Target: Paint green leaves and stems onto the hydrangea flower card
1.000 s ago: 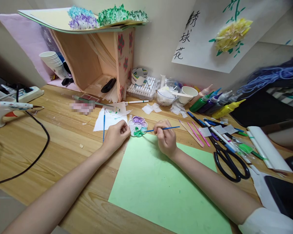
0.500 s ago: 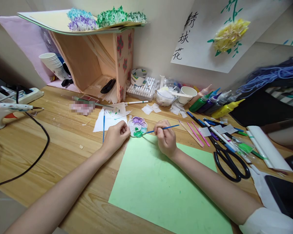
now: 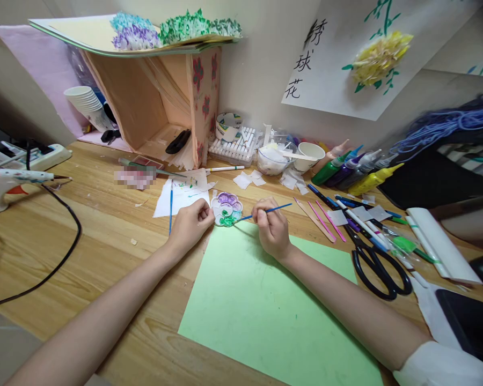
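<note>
My right hand (image 3: pixel 272 228) is closed round a blue paintbrush (image 3: pixel 279 208), its tip in the green paint of a small flower-shaped palette (image 3: pixel 230 199). Purple paint fills the palette's far wells. At the palette's left edge, my left hand (image 3: pixel 191 222) pinches its rim with finger and thumb. A sheet of light green paper (image 3: pixel 273 316) lies just below the palette, under my right wrist. To the left are a white paint-marked paper (image 3: pixel 179 201) and a second blue paintbrush (image 3: pixel 171 206), lying flat.
Black-handled scissors (image 3: pixel 380 268), pens and pink sticks (image 3: pixel 326 220) lie at the right. Paint bottles (image 3: pixel 358 171), a paper cup (image 3: pixel 309 153) and a bowl (image 3: pixel 272 161) stand behind. A cardboard box (image 3: pixel 203 107) is at the back left; a glue gun (image 3: pixel 16 179) lies far left.
The brush in my right hand has shifted very slightly left and its tip stays in the green paint. My left hand keeps its place at the palette.
</note>
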Motion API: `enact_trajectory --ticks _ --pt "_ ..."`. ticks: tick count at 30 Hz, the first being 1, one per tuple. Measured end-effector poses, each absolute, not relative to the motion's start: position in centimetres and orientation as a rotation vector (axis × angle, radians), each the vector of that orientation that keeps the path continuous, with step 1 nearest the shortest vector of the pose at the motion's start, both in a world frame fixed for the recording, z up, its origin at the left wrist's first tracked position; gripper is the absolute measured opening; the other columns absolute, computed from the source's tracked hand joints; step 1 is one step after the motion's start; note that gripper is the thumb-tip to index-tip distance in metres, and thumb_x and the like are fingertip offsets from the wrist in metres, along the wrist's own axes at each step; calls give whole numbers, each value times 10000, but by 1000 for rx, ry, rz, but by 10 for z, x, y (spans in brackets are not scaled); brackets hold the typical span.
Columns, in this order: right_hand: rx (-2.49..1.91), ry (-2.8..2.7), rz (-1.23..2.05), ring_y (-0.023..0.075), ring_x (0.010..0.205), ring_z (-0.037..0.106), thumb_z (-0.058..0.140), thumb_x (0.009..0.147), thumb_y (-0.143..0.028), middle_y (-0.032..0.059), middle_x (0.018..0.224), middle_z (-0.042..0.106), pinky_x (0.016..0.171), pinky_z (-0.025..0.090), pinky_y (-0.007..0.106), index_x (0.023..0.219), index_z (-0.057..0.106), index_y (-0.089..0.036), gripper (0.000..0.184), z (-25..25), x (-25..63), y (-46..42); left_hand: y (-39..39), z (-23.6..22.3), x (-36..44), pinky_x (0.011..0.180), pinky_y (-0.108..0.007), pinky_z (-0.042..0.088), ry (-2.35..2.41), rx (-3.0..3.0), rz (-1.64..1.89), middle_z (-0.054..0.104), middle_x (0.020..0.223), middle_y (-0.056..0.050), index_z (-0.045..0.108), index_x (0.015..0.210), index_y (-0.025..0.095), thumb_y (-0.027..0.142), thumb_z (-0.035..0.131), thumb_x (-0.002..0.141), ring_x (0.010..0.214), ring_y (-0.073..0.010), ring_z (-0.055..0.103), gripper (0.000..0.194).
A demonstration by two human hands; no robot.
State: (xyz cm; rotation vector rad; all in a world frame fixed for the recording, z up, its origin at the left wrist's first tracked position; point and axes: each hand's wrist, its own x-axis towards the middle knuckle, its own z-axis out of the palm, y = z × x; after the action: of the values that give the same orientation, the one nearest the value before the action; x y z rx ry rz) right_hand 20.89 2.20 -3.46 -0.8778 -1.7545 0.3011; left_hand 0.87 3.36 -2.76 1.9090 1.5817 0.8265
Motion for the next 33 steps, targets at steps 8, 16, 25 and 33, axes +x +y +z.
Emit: enact_trajectory --ticks 8,16,25,33 --pt "-830 -1762 321 179 700 476 340 906 -137 16 680 490 645 384 337 740 441 -226 213 -34 208 22 33 -28 9 549 -222 348 1583 1924 825 549 583 34 492 669 202 294 495 794 555 -113 493 155" --pt "-823 -1766 347 175 702 485 345 908 -142 17 682 497 649 394 337 747 452 -222 209 -33 209 22 33 -27 9 554 -221 344 1587 1921 812 540 575 40 497 666 199 293 492 795 547 -108 482 159" --pt "-797 -1735 345 169 697 473 339 901 -122 11 680 478 652 390 328 748 449 -218 211 -35 210 21 33 -28 8 560 -219 340 1582 1931 811 532 583 42 493 665 196 288 488 797 561 -106 484 161" --pt "-778 -1782 313 165 696 468 353 890 -105 9 680 482 646 389 317 759 452 -220 200 -31 209 20 33 -26 9 560 -217 343 1587 1943 812 522 584 45 488 660 193 276 482 793 560 -101 483 157"
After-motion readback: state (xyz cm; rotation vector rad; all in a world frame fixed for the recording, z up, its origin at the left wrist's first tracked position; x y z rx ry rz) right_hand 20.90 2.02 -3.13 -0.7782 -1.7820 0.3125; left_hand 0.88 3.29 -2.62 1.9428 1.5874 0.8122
